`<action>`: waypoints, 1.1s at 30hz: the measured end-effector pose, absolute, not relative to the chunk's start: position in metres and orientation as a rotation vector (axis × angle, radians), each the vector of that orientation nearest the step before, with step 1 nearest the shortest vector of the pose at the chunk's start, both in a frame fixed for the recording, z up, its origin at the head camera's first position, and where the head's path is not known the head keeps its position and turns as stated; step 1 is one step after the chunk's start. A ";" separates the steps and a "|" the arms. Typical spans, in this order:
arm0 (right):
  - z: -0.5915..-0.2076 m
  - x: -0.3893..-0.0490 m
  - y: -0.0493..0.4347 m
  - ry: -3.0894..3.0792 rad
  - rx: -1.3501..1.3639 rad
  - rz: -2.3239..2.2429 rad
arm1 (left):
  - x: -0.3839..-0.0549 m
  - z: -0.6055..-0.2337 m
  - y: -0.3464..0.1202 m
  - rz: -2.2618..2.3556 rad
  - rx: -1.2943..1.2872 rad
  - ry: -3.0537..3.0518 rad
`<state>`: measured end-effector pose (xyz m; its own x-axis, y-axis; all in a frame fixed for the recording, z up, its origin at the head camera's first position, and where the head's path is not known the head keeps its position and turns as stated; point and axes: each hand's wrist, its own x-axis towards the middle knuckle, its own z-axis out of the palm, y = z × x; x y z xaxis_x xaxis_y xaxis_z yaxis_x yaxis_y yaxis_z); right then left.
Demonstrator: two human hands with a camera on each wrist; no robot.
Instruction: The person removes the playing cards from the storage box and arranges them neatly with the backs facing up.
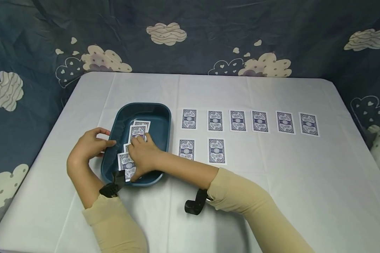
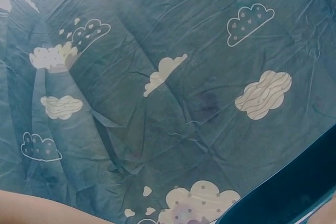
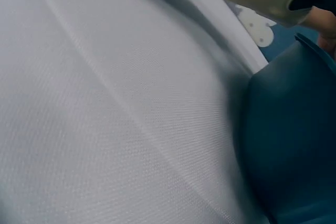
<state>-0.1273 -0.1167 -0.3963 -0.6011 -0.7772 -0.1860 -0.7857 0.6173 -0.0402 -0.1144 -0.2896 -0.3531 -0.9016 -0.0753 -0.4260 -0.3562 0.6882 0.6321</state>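
Note:
A dark teal plastic tray [image 1: 159,116] stands on the left part of the table. Inside it lie several playing cards [image 1: 125,161], blue patterned backs up and overlapping. My left hand [image 1: 90,146] is at the tray's left side and grips the rim, its thumb over the edge and other fingers outside. My right hand [image 1: 145,156] reaches into the tray from the right, palm down over the cards, fingers bent toward the upper ones and thumb near the lower end. It covers part of the cards, and I cannot tell whether it holds one.
Right of the tray, a row of several face-down cards [image 1: 215,121] lies on the white tablecloth [image 1: 272,211]. Below that row are two more, one a face-down card [image 1: 216,151], the other partly behind my right forearm. A dark cloud-print curtain [image 1: 193,52] hangs behind the table.

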 end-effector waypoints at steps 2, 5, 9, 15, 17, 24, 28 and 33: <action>-0.395 -0.128 -0.115 2.651 -1.324 0.056 | -0.115 -0.353 -0.289 1.060 -0.336 2.531; -0.390 -0.131 -0.111 2.693 -1.373 0.002 | -0.115 -0.353 -0.289 1.056 -0.333 2.534; -0.369 -0.140 -0.090 2.822 -1.413 -0.142 | -0.116 -0.353 -0.287 1.050 -0.336 2.540; -0.334 -0.156 -0.012 2.972 -1.383 -0.436 | -0.118 -0.351 -0.286 1.043 -0.366 2.530; -0.331 -0.161 0.024 3.009 -1.356 -0.499 | -0.118 -0.351 -0.286 1.041 -0.373 2.526; -0.355 -0.161 0.149 3.051 -1.019 -0.398 | -0.116 -0.350 -0.290 1.022 -0.368 2.518; -0.376 -0.146 0.190 3.006 -0.823 -0.330 | -0.117 -0.349 -0.288 1.016 -0.358 2.523; -0.393 -0.141 0.206 2.939 -0.773 -0.295 | -0.116 -0.351 -0.289 1.025 -0.349 2.520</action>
<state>-0.1413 0.2061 -0.3927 -0.8681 -0.4951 -0.0358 -0.4781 0.8534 -0.2079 -0.1162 -0.2891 -0.3514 -0.8902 -0.0796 -0.4486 -0.3701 0.7006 0.6101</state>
